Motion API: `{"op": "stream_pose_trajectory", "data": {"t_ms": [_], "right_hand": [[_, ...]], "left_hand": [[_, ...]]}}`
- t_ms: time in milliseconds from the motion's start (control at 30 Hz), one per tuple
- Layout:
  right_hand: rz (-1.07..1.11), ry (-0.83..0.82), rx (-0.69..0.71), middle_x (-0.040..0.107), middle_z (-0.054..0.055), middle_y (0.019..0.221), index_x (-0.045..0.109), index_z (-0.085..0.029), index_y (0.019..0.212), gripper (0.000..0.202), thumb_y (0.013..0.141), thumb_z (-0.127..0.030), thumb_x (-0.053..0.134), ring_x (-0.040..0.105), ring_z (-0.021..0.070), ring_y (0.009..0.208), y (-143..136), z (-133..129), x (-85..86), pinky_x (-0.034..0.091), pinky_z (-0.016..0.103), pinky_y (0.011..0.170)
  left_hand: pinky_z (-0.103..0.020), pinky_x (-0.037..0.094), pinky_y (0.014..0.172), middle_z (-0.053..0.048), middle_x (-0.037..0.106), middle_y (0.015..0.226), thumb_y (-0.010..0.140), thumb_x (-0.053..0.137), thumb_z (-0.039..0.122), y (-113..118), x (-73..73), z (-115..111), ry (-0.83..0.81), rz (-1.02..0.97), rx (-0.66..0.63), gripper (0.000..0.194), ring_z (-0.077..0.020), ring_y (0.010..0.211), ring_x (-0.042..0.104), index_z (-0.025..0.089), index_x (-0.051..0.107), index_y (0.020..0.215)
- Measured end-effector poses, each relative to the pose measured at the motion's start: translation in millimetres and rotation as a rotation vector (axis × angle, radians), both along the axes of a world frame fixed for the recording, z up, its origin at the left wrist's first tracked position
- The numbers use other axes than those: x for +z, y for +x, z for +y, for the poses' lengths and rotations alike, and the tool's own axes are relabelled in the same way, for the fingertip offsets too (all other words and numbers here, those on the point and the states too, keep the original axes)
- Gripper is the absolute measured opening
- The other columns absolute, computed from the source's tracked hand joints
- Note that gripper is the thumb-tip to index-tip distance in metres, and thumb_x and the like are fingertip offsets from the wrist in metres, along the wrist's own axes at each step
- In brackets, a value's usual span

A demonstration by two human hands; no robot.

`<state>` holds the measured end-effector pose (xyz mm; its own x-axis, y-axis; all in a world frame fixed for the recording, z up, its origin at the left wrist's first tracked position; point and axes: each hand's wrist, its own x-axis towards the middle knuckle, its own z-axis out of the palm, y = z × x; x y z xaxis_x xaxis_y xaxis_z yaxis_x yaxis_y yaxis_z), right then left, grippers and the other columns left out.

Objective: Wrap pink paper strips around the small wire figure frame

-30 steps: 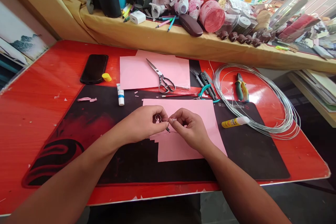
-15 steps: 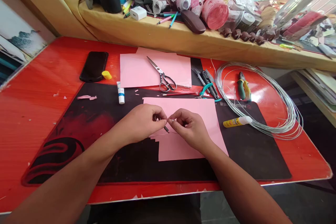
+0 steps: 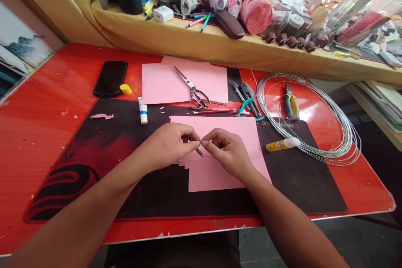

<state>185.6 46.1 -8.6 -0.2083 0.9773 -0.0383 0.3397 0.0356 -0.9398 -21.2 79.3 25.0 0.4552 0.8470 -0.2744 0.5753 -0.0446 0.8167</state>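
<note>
Over a pink paper sheet [image 3: 216,176], both hands meet with fingertips almost touching. My left hand [image 3: 171,144] is closed in a pinch, and a thin dark piece [image 3: 199,152] sticks out below its fingers. Inside its curl a small wire-like loop [image 3: 188,138] shows. My right hand [image 3: 228,150] also pinches, its thumb and forefinger on something tiny and pale; what lies between the fingertips is too small to make out. The sheet has a stepped cut along its lower left edge.
Behind lie scissors [image 3: 191,88] on more pink paper [image 3: 157,81], teal-handled pliers [image 3: 245,107] and a box cutter [image 3: 249,96]. To the right are a wire coil [image 3: 342,134], green-yellow pliers [image 3: 292,104] and a glue stick [image 3: 281,145]. A white tube [image 3: 143,111] and phone [image 3: 110,78] stand left.
The view has shifted very slightly. Both hands keep their pinch at the same spot, and the dark piece below the left fingers has moved slightly right.
</note>
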Motion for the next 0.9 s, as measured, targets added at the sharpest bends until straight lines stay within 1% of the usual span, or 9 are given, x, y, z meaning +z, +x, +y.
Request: {"op": "stream_pose_trajectory", "data": {"t_ms": [100, 200, 367, 500, 567, 633, 733, 900], "right_hand": [[0.006, -0.008, -0.020, 0.045, -0.007, 0.056, 0.072, -0.020, 0.084, 0.014, 0.090, -0.032, 0.070, 0.036, 0.0111, 0.053, 0.7, 0.2, 1.2, 0.028, 0.027, 0.053], [0.020, -0.034, -0.035, 0.044, -0.007, 0.056, 0.071, -0.019, 0.083, 0.016, 0.090, -0.034, 0.070, 0.035, 0.0112, 0.054, 1.3, 0.4, 2.7, 0.027, 0.027, 0.053], [0.008, -0.051, -0.042, 0.042, -0.007, 0.054, 0.070, -0.020, 0.080, 0.019, 0.089, -0.037, 0.071, 0.034, 0.0112, 0.053, 0.4, 0.8, 3.9, 0.026, 0.027, 0.052], [-0.031, -0.032, -0.029, 0.043, -0.007, 0.053, 0.070, -0.020, 0.079, 0.017, 0.088, -0.035, 0.070, 0.035, 0.0112, 0.052, -0.8, -0.1, 2.6, 0.026, 0.027, 0.052], [-0.053, -0.028, -0.015, 0.044, -0.007, 0.053, 0.071, -0.020, 0.081, 0.016, 0.088, -0.034, 0.069, 0.037, 0.0113, 0.052, -1.2, -0.8, 1.6, 0.027, 0.027, 0.052], [-0.069, -0.024, -0.002, 0.046, -0.007, 0.054, 0.072, -0.020, 0.082, 0.015, 0.088, -0.033, 0.069, 0.038, 0.0113, 0.052, -1.4, -1.1, 0.9, 0.028, 0.027, 0.052], [-0.079, -0.029, 0.007, 0.047, -0.007, 0.054, 0.072, -0.020, 0.083, 0.015, 0.089, -0.032, 0.068, 0.038, 0.0113, 0.052, -1.6, -0.7, 1.0, 0.028, 0.027, 0.052], [-0.071, -0.048, 0.052, 0.050, -0.006, 0.059, 0.072, -0.020, 0.086, 0.014, 0.091, -0.032, 0.067, 0.040, 0.0117, 0.055, -0.8, 0.5, 2.2, 0.030, 0.027, 0.053]], "left_hand": [[-0.032, 0.045, 0.077, -0.001, 0.078, 0.089, 0.087, 0.064, 0.043, 1.0, -2.4, -0.8, 0.059, 0.030, -0.008, 0.024, -0.0210, 0.084, 0.067, 0.025, 0.079, 0.087], [-0.033, 0.045, 0.079, 0.000, 0.077, 0.093, 0.087, 0.065, 0.043, 1.4, -5.0, -2.4, 0.154, 0.099, 0.002, 0.021, -0.0220, 0.089, 0.066, 0.026, 0.077, 0.090], [-0.033, 0.044, 0.077, 0.000, 0.074, 0.091, 0.087, 0.064, 0.038, 2.5, -5.3, -7.0, 0.278, 0.149, -0.015, 0.015, -0.0224, 0.091, 0.065, 0.027, 0.073, 0.086], [-0.035, 0.043, 0.077, -0.001, 0.074, 0.090, 0.088, 0.061, 0.034, 4.8, -3.1, -10.3, 0.354, 0.199, -0.040, 0.014, -0.0243, 0.093, 0.065, 0.025, 0.071, 0.084], [-0.035, 0.043, 0.076, -0.002, 0.073, 0.090, 0.087, 0.060, 0.031, 5.6, -2.9, -10.6, 0.340, 0.224, -0.041, 0.013, -0.0244, 0.092, 0.065, 0.024, 0.070, 0.083], [-0.035, 0.043, 0.074, -0.002, 0.073, 0.089, 0.086, 0.060, 0.029, 5.9, -3.2, -9.7, 0.291, 0.224, -0.027, 0.013, -0.0237, 0.089, 0.065, 0.024, 0.071, 0.082], [-0.033, 0.043, 0.071, -0.001, 0.074, 0.087, 0.084, 0.061, 0.031, 5.5, -3.4, -6.6, 0.195, 0.176, 0.000, 0.014, -0.0216, 0.083, 0.065, 0.024, 0.072, 0.080], [-0.030, 0.043, 0.065, 0.001, 0.075, 0.078, 0.080, 0.064, 0.033, 4.9, -4.0, -1.9, 0.048, 0.085, 0.010, 0.014, -0.0188, 0.073, 0.064, 0.023, 0.073, 0.076]]}}
